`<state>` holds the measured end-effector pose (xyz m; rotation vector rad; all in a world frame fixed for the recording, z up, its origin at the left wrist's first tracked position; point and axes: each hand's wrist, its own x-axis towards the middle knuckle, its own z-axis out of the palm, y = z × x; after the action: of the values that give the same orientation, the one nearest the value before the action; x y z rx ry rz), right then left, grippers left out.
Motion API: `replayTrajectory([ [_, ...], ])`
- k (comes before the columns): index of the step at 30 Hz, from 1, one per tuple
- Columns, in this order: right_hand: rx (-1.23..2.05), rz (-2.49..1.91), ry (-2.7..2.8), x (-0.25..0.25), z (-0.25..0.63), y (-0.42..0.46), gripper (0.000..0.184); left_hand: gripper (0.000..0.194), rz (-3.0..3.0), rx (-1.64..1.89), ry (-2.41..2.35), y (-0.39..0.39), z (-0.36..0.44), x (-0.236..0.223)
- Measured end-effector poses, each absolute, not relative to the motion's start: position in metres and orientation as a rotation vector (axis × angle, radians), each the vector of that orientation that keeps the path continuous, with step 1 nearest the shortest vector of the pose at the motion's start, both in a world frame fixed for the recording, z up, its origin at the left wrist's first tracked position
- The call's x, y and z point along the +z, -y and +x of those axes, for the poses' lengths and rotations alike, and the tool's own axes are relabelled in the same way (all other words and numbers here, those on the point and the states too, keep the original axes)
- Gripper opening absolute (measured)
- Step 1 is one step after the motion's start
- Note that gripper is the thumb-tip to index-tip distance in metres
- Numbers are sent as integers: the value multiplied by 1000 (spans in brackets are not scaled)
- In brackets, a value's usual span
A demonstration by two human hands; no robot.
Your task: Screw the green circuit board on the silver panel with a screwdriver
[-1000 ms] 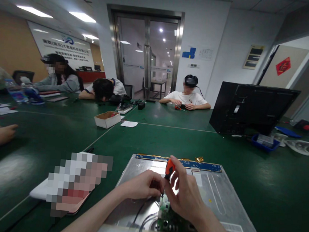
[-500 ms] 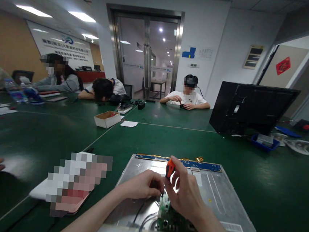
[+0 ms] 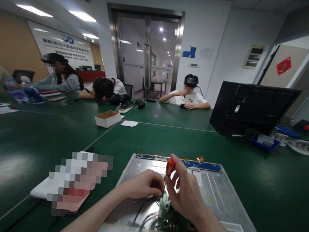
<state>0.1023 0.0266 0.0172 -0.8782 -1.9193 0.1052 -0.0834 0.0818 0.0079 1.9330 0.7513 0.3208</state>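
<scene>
My right hand (image 3: 186, 194) grips a screwdriver (image 3: 170, 166) by its orange and black handle, shaft pointing down. Its tip meets the upper left corner of a green circuit board (image 3: 165, 219). Beside that tip, my left hand (image 3: 148, 184) is closed in a pinch; whatever its fingers hold is hidden. Under both hands lies a silver metal display panel (image 3: 215, 194), with a blue strip board (image 3: 207, 166) along its far edge. Grey cables (image 3: 144, 226) run over the panel, left of the green board.
Left of the panel lie a white object and a pinkish phone-like thing (image 3: 76, 207), partly blurred out. Farther off stand an open small box (image 3: 107, 119), a black monitor (image 3: 253, 109) and a blue tray (image 3: 265, 143). Several people sit around the green table (image 3: 157, 142).
My hands and the screwdriver have barely shifted. Another person's hand at the left edge has nearly left the view. The person opposite has raised one hand towards the face.
</scene>
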Motion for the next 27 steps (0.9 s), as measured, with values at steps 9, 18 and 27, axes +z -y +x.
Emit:
replayTrajectory([
  [9, 7, -919, 1889, 17, 102, -29, 57, 9, 1931, 341, -813, -80, -82, 13],
  [18, 112, -902, 1904, 17, 102, -26, 63, 8, 1886, 330, -747, -83, -85, 3],
  [27, 3, -900, 1873, 17, 101, -30, 56, 12, 1916, 339, -794, -83, -83, 8],
])
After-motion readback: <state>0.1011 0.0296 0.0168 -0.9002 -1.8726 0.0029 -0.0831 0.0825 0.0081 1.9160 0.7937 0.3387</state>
